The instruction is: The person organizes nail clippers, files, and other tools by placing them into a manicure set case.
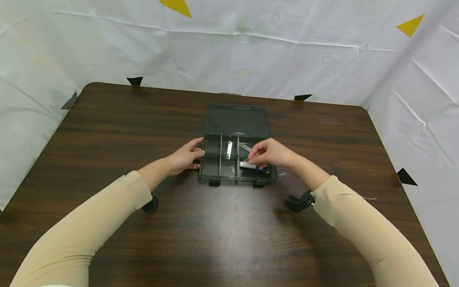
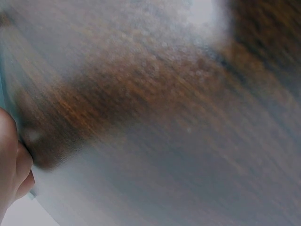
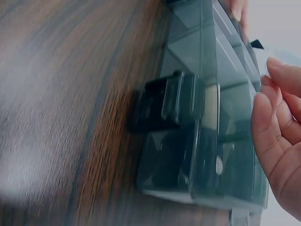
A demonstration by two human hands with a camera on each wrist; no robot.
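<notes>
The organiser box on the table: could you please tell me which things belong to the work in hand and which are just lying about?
In hand:
- organiser box, steadied by the left hand
- silver and blue item pinched by the right hand

Lying about:
- metal clip in the middle compartment
- open lid
- table

Translucent smoky plastic box [image 1: 236, 123] — glossy wood table [image 1: 215, 231]

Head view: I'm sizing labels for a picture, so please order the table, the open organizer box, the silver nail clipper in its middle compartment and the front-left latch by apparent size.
Largest to smallest:
1. table
2. open organizer box
3. silver nail clipper and front-left latch: they look about alike, so no ranking between them.
</notes>
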